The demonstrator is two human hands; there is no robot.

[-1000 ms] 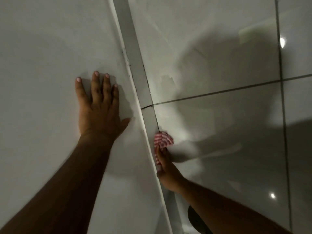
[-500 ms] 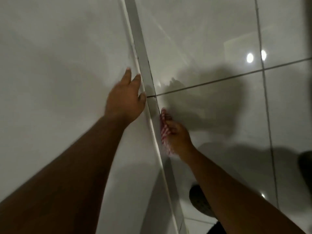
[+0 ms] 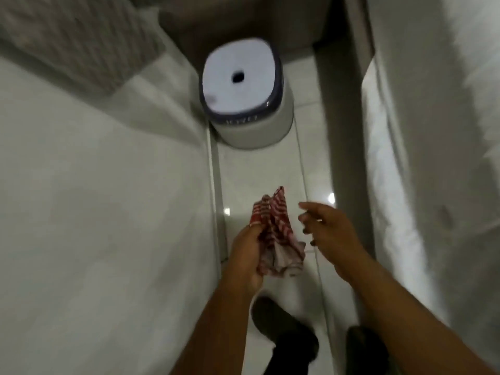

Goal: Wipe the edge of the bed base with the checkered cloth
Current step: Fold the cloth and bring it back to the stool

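Observation:
The red-and-white checkered cloth (image 3: 276, 234) hangs bunched in my left hand (image 3: 247, 255), held in the air above the floor. My right hand (image 3: 327, 228) hovers just right of the cloth with its fingers apart, holding nothing. The white bed base (image 3: 108, 212) fills the left side; its edge (image 3: 213, 185) runs from the lower middle up toward a stool. Both hands are off the edge, a little to its right.
A white stool with a dark rim and a centre hole (image 3: 240, 77) stands on the tiled floor (image 3: 259, 169) ahead. A textured grey mat or pillow (image 3: 75, 36) lies at the top left. A white wall or curtain (image 3: 433, 158) bounds the right. My feet (image 3: 281, 328) show below.
The view swung from the bed edge toward the stool. My right hand left the edge and let go of the cloth; my left hand came off the bed base and now holds the cloth.

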